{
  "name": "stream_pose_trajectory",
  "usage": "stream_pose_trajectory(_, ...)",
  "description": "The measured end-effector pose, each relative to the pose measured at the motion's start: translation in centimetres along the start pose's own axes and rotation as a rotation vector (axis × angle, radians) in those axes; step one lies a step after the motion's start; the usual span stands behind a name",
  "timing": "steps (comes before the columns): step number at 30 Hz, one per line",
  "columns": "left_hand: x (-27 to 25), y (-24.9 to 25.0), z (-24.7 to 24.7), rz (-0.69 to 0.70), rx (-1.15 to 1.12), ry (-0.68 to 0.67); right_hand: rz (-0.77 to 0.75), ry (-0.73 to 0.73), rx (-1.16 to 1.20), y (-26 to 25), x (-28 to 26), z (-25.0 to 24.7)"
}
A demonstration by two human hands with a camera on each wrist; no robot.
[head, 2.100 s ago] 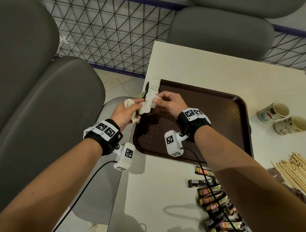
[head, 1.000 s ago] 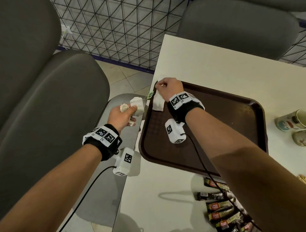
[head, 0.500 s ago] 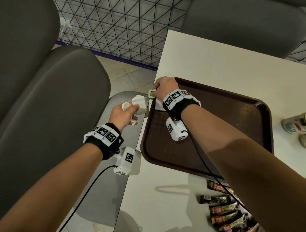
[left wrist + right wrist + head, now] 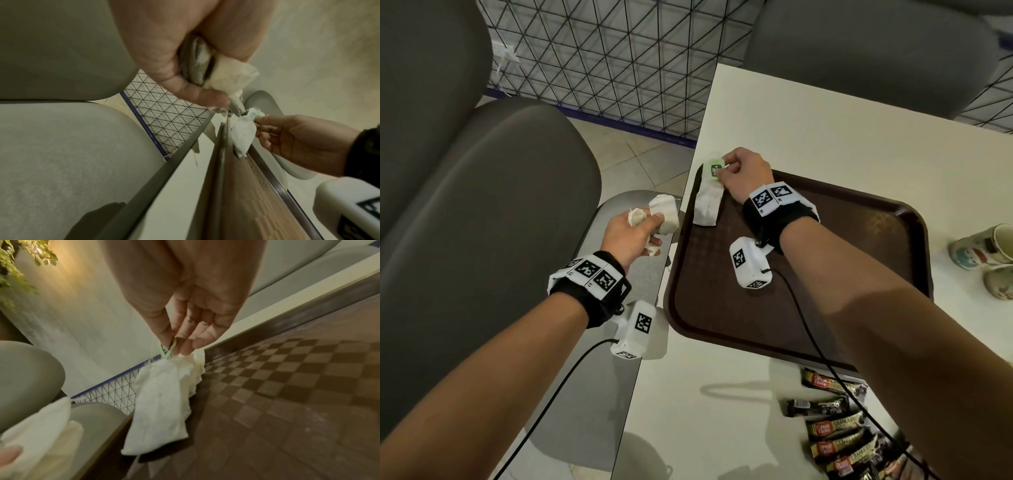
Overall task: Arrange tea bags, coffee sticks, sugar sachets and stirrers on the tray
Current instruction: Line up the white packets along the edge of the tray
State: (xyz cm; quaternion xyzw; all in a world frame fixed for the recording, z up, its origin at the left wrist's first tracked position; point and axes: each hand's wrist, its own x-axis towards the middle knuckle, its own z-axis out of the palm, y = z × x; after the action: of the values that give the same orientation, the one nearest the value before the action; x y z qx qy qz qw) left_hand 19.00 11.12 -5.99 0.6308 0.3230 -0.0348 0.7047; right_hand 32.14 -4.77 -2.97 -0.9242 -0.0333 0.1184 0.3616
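White paper marks the tea bag (image 4: 708, 202) lying at the far left corner of the brown tray (image 4: 859, 219), its green tag (image 4: 714, 168) pinched by the right hand (image 4: 744, 176). Off the table's left edge, the left hand (image 4: 631, 236) clutches more tea bags (image 4: 662, 214); their number is hidden by the fingers. Coffee sticks (image 4: 835, 435) are cut off at the table's near right.

Left wrist: fingers close round crumpled bags (image 4: 224, 78).

Right wrist: thumb and fingertips nip the tag (image 4: 167, 350); its print is unreadable.
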Motion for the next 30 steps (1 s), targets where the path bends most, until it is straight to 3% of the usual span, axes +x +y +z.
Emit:
stream_pose_trajectory(13, -0.1, 0.1, 0.4, 0.001, 0.003, -0.001, -0.096, -0.06, 0.008, 1.5, -1.9, -0.3)
stream_pose_trajectory(30, -0.5, 0.2, 0.2, -0.014, -0.013, 0.001, -0.044, -0.128, -0.089, 1.5, -3.0, 0.0)
